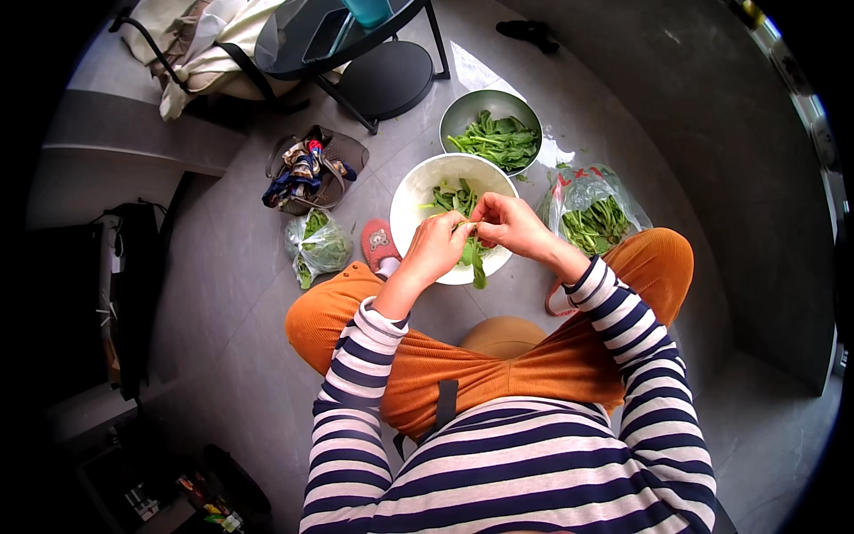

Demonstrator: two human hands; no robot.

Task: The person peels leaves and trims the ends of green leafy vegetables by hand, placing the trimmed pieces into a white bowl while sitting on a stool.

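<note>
Both my hands meet over a white bowl (408,200) on the floor before me. My left hand (437,241) pinches a leafy green stem (478,263), and its leaf hangs toward the bowl's near rim. The fingertips of my right hand (510,223) grip the same stem close to the left thumb. Loose green leaves (455,198) lie inside the white bowl, partly hidden by my hands. Just beyond stands a grey-green metal bowl (460,107) with a heap of leafy greens (500,143) in it. Right of the white bowl, an open plastic bag (597,180) holds more leafy stems (594,227).
A knotted plastic bag of greens (319,247) sits at the left beside a mesh basket (347,150) with patterned cloth. Farther off is a black round side table (387,77) bearing a phone (327,35) and a teal cup (369,10). Leaf scraps lie on the tiled floor (253,280).
</note>
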